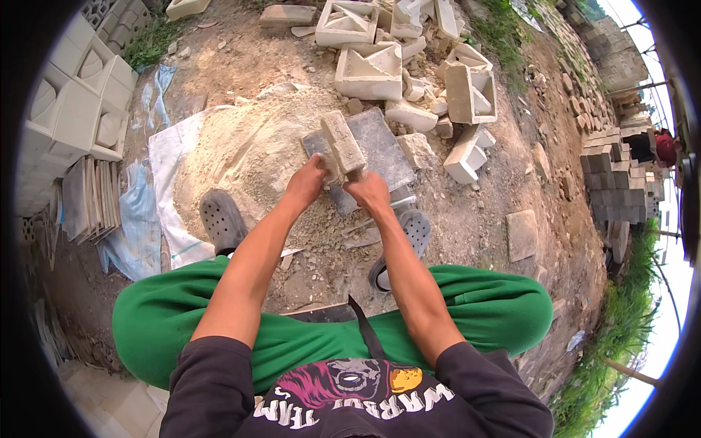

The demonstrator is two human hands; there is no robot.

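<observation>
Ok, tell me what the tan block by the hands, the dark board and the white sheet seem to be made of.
Block: perhaps wood or cement, matte and rough; its dusty look leaves it open.
Board: possibly metal or hard plastic; flat, grey, dulled by dust.
Sheet: probably woven plastic, matte; it creases like sacking.

"How's the light?"
"Bright, diffuse daylight, shadows soft. The sky [675, 263], far right of the sand pile [248, 146], is washed out to white."
"Sharpness?"
"Fairly clear around the pile. The stacked blocks [613, 186] well right of it lean with fisheye distortion, and black corners surround everything."
</observation>
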